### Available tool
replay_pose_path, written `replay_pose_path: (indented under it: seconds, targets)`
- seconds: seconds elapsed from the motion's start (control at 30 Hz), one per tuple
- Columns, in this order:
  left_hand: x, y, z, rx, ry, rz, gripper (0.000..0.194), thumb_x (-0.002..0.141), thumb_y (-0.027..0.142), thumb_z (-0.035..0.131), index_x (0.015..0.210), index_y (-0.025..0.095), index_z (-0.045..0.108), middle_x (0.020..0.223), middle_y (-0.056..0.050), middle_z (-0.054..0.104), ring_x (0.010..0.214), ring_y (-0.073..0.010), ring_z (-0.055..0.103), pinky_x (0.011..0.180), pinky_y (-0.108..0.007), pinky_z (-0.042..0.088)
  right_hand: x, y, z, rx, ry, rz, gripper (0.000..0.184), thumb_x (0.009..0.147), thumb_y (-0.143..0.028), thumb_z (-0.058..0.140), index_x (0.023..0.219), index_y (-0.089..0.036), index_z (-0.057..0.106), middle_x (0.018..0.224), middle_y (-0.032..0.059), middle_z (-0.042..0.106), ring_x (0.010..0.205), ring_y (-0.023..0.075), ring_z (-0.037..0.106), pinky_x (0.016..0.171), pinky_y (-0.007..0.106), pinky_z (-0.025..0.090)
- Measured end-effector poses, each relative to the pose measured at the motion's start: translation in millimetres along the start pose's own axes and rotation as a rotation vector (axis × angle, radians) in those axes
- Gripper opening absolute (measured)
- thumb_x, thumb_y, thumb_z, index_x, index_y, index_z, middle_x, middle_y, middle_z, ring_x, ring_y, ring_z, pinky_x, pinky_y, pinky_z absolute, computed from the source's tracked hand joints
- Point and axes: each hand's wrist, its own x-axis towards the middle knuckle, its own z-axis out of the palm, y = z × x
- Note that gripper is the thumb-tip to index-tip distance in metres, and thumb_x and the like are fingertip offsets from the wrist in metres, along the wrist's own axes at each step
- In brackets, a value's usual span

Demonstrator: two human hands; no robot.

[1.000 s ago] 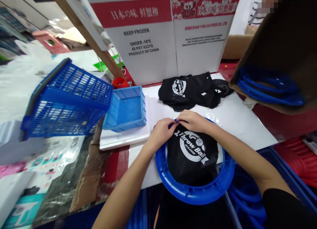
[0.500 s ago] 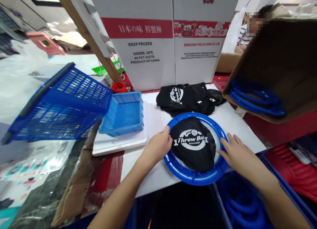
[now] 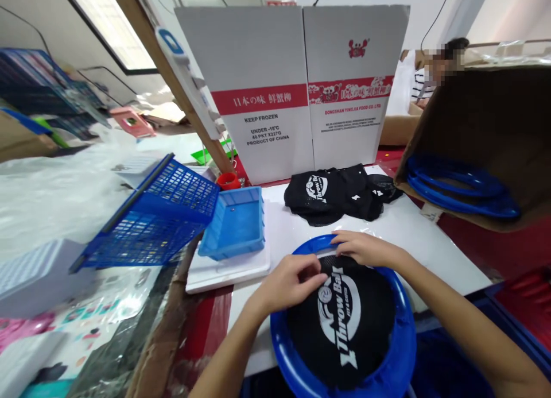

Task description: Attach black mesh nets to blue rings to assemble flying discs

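Observation:
A blue plastic ring [image 3: 407, 340] sits low in front of me, its bottom cut off by the picture's edge. Inside it spreads a round black mesh cloth [image 3: 372, 329] printed "Throw Ball", the lettering turned sideways. My left hand [image 3: 293, 280] is at the upper left of the mesh, with curled fingers and thumb at the cloth's edge. Over the ring's far rim bends my right hand [image 3: 365, 250], fingertips closed on the rim beside the mesh. Behind the ring lies a pile of black mesh cloths [image 3: 344, 194] with the same print.
On the left, a light blue tray [image 3: 235, 220] rests on a white slab, beside a tilted blue basket [image 3: 172, 214]. A white carton [image 3: 275, 53] stands at the back. At right, an open brown box [image 3: 469, 116] holds blue rings [image 3: 465, 191]; a person sits behind.
The ring has come closer to me, and its print has turned from level to sideways. My right hand has moved from the ring's right side to its far rim; my left now works at the mesh edge.

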Motion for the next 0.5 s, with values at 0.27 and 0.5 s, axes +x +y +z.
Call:
replay_pose_path:
  seconds: [0.27,0.5]
  targets:
    - [14.2,-28.6,35.9,0.63,0.171,0.163,0.03,0.097,0.024,0.069,0.127,0.021,0.07,0.154,-0.021,0.055,0.142,-0.0411,0.051,0.115,-0.061,0.046,8.4,-13.7,-13.2,0.122,-0.085,0.017,0.017,0.094,-0.03,0.079,0.11,-0.03,0.084,0.171,0.0024,0.041,0.166,0.036,0.013,0.135,0.065,0.014]
    - [10.1,-12.8,45.3,0.672,0.017,0.071,0.041,0.099,0.034,0.07,0.138,0.02,0.065,0.167,-0.023,0.042,0.154,-0.0469,0.04,0.12,-0.066,0.041,-6.1,-13.3,-3.1,0.108,-0.17,0.197,0.009,0.089,-0.028,0.083,0.091,-0.021,0.077,0.175,0.0093,0.031,0.166,0.0388,0.014,0.133,0.066,0.018]
